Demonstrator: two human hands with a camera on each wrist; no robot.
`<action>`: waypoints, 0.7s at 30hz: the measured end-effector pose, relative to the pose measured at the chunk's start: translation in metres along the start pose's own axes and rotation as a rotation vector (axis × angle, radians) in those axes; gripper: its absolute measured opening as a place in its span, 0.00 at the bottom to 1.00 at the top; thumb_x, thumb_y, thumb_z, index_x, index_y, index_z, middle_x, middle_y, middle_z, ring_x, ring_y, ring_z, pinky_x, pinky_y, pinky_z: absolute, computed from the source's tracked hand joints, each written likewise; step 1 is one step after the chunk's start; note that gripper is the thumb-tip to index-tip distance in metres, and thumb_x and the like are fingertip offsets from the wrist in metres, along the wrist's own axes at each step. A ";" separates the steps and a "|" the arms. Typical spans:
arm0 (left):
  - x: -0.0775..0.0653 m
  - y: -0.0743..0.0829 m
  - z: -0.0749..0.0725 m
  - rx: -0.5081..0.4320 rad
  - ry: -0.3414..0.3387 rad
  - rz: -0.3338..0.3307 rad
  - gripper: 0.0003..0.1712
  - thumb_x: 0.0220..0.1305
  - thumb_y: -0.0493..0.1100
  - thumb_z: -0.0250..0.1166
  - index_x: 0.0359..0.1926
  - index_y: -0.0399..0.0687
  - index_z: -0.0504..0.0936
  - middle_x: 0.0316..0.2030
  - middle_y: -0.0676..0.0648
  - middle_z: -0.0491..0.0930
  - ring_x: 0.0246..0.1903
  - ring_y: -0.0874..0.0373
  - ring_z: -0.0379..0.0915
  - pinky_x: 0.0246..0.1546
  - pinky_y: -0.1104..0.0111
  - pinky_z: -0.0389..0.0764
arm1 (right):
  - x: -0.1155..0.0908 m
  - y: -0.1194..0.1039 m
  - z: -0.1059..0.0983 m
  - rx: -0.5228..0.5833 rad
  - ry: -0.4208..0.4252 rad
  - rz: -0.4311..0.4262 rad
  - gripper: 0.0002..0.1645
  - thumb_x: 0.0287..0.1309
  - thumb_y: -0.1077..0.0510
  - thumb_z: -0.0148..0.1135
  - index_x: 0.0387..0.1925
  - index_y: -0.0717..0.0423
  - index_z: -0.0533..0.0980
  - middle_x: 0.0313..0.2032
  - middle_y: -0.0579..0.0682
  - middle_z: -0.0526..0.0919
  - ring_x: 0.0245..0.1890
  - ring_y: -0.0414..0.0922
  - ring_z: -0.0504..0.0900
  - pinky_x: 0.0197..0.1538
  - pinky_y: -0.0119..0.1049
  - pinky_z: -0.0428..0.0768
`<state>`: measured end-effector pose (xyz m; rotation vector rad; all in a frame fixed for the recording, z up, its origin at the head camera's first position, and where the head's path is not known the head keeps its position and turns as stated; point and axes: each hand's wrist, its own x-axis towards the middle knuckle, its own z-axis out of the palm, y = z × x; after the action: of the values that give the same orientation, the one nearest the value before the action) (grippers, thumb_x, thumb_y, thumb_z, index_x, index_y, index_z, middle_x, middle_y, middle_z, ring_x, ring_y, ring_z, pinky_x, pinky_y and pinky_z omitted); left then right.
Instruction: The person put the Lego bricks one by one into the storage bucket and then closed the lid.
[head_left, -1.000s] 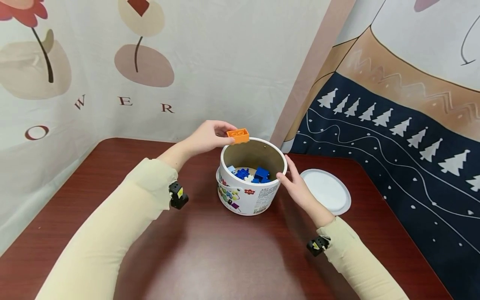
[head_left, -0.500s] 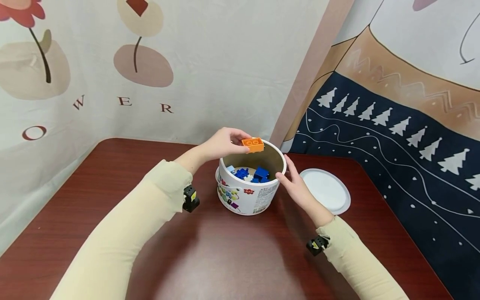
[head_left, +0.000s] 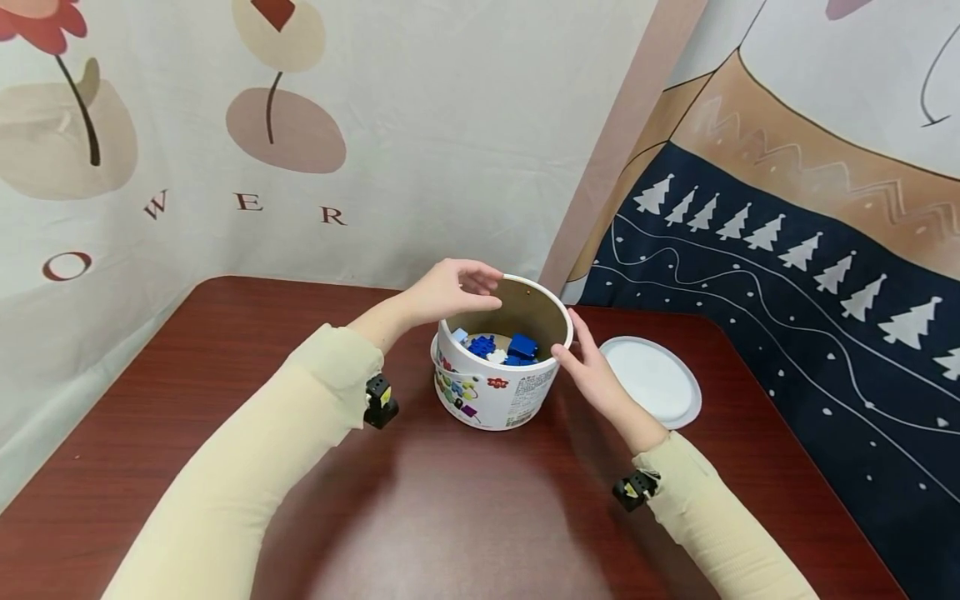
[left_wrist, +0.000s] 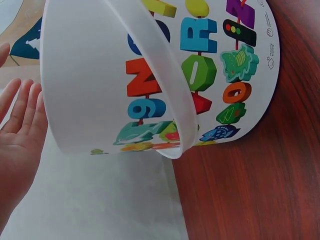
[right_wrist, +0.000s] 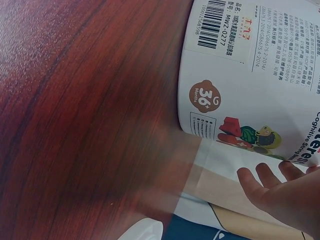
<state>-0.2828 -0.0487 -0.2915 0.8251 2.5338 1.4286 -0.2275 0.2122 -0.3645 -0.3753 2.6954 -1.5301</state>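
A white bucket with printed pictures stands on the table. Inside it lie blue bricks, a blue toothed piece, a light blue piece and a white piece. Over the bucket's far left rim hovers my left hand, thumb and fingers apart, holding nothing visible. My right hand holds the bucket at its right rim, thumb at the edge and fingers along the outer wall. In the right wrist view the right fingers are beside the wall; the thumb is hidden there.
A round white lid lies on the reddish-brown table, right of the bucket and near the right forearm. The bucket's white handle hangs down its side. Printed cloths hang behind and right of the table.
My left hand moved right and slightly down over the bucket with an orange brick, then let go; the brick is now out of sight. My right hand has stayed on the rim.
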 end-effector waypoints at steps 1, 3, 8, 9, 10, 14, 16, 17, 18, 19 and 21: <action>-0.001 -0.001 -0.001 0.002 0.007 0.005 0.26 0.57 0.43 0.66 0.57 0.40 0.75 0.50 0.38 0.78 0.49 0.51 0.75 0.55 0.59 0.75 | 0.000 -0.001 0.000 0.003 0.000 0.002 0.42 0.67 0.51 0.49 0.73 0.48 0.41 0.69 0.61 0.55 0.64 0.61 0.62 0.60 0.57 0.70; -0.002 -0.003 -0.003 0.001 0.019 0.008 0.26 0.57 0.43 0.66 0.56 0.40 0.75 0.50 0.38 0.78 0.49 0.51 0.75 0.55 0.59 0.76 | 0.000 -0.001 0.000 0.004 -0.001 0.002 0.42 0.67 0.52 0.49 0.73 0.49 0.41 0.69 0.62 0.55 0.64 0.62 0.62 0.60 0.57 0.69; -0.003 -0.008 -0.005 -0.004 0.036 0.009 0.26 0.56 0.43 0.67 0.56 0.39 0.75 0.49 0.38 0.78 0.48 0.51 0.76 0.53 0.59 0.76 | -0.001 -0.003 -0.001 0.002 -0.008 0.008 0.41 0.67 0.55 0.49 0.73 0.53 0.41 0.68 0.63 0.56 0.64 0.62 0.62 0.61 0.58 0.69; -0.003 -0.008 -0.005 -0.005 0.039 0.011 0.26 0.56 0.43 0.67 0.55 0.39 0.75 0.49 0.38 0.79 0.47 0.51 0.76 0.53 0.59 0.76 | -0.001 -0.003 -0.002 0.000 -0.013 0.008 0.40 0.67 0.56 0.49 0.73 0.54 0.41 0.67 0.64 0.56 0.64 0.62 0.62 0.62 0.58 0.68; -0.003 -0.007 -0.005 -0.010 0.041 0.013 0.26 0.56 0.43 0.67 0.55 0.39 0.76 0.48 0.38 0.79 0.47 0.51 0.76 0.53 0.59 0.76 | -0.002 -0.004 -0.004 -0.002 -0.017 0.005 0.40 0.68 0.57 0.47 0.73 0.56 0.41 0.67 0.65 0.56 0.64 0.62 0.62 0.63 0.58 0.66; -0.002 -0.003 0.000 -0.035 0.034 0.027 0.25 0.56 0.43 0.67 0.55 0.40 0.76 0.48 0.38 0.79 0.47 0.51 0.76 0.54 0.60 0.76 | -0.003 -0.007 -0.016 -0.006 -0.009 0.035 0.35 0.71 0.56 0.40 0.72 0.59 0.42 0.67 0.67 0.56 0.67 0.62 0.58 0.68 0.57 0.57; -0.001 0.001 0.004 -0.052 0.028 0.032 0.25 0.57 0.43 0.67 0.55 0.40 0.76 0.48 0.39 0.79 0.47 0.51 0.76 0.54 0.60 0.76 | -0.004 -0.009 -0.025 -0.028 0.014 0.065 0.33 0.71 0.53 0.38 0.72 0.61 0.44 0.68 0.67 0.55 0.68 0.61 0.56 0.69 0.56 0.55; 0.000 0.004 0.006 -0.060 0.026 0.035 0.25 0.57 0.43 0.67 0.56 0.41 0.75 0.48 0.39 0.79 0.48 0.51 0.76 0.55 0.61 0.75 | -0.005 -0.010 -0.030 -0.038 0.025 0.087 0.33 0.72 0.51 0.37 0.71 0.60 0.45 0.68 0.66 0.54 0.68 0.60 0.55 0.69 0.56 0.55; 0.000 0.006 0.008 -0.070 0.026 0.033 0.25 0.58 0.43 0.66 0.56 0.41 0.75 0.48 0.40 0.79 0.48 0.52 0.76 0.55 0.61 0.75 | -0.005 -0.010 -0.035 -0.047 0.036 0.104 0.33 0.72 0.50 0.37 0.71 0.61 0.47 0.69 0.66 0.54 0.68 0.60 0.56 0.69 0.56 0.56; 0.001 0.009 0.011 -0.080 0.025 0.033 0.25 0.58 0.43 0.66 0.56 0.41 0.75 0.49 0.40 0.79 0.49 0.52 0.76 0.56 0.60 0.75 | -0.006 -0.009 -0.041 -0.055 0.044 0.121 0.34 0.71 0.48 0.36 0.71 0.61 0.47 0.69 0.65 0.54 0.68 0.60 0.55 0.68 0.56 0.57; 0.002 0.015 0.017 -0.092 0.025 0.034 0.25 0.59 0.43 0.66 0.57 0.43 0.75 0.49 0.40 0.79 0.49 0.52 0.76 0.56 0.61 0.74 | -0.006 -0.006 -0.052 -0.079 0.058 0.151 0.36 0.71 0.44 0.35 0.71 0.60 0.49 0.69 0.64 0.54 0.68 0.59 0.56 0.66 0.56 0.59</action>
<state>-0.2724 -0.0285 -0.2882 0.8443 2.4614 1.5625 -0.2275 0.2547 -0.3330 -0.1272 2.7616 -1.4207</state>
